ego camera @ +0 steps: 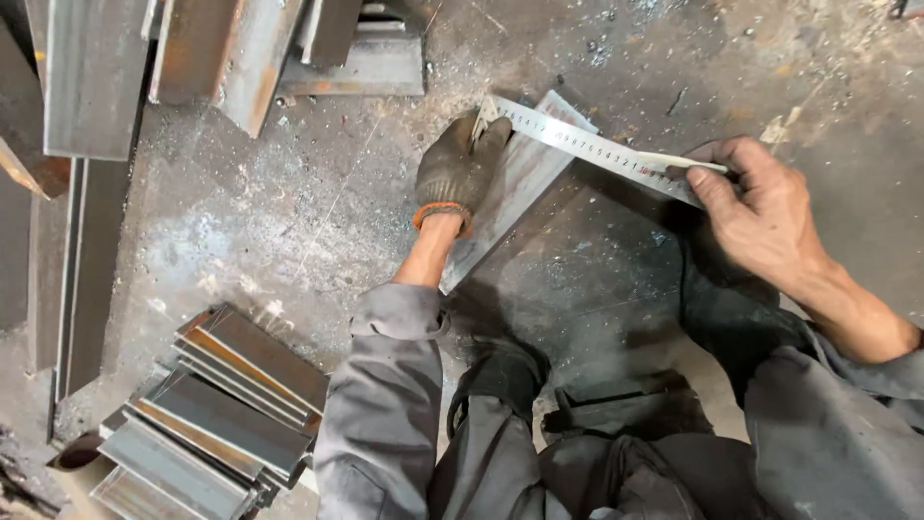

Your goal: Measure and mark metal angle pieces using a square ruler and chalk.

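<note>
Grey work trousers [539, 462] nearest, at 6 o'clock. Stack of flat steel bars [221, 414] at 8 o'clock on dusty concrete floor [289, 193]. Left hand [460, 171], gloved, at centre, presses flat on steel plate [510, 197], fingers pinning end of steel ruler [597, 149] against plate's far edge. Right hand [760, 207], bare, at 3 o'clock, pinches ruler's other end with a thin white marker, thumb on top. Ruler lies across plate's far edge, running toward 3 o'clock. Steel channel offcuts [241, 58] farthest, at 11 o'clock.
</note>
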